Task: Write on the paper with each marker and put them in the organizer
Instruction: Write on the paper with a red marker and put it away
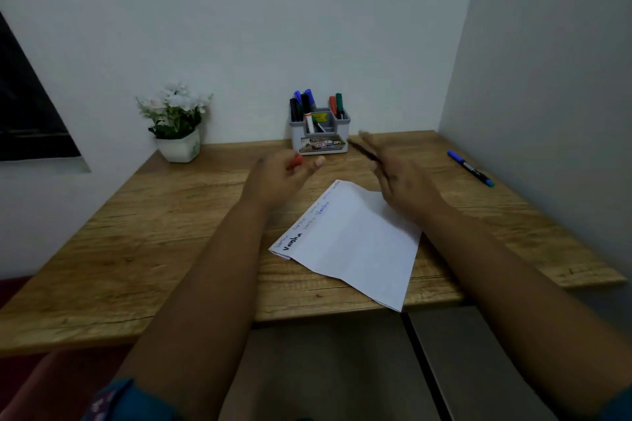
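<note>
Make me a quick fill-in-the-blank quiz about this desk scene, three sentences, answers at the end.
1. The left hand holds a small ____ cap.
2. The loose blue marker lies on the table to the ____ of the paper.
3. The pot of white flowers stands to the ____ of the organizer.

Missing words: red; right; left
</note>
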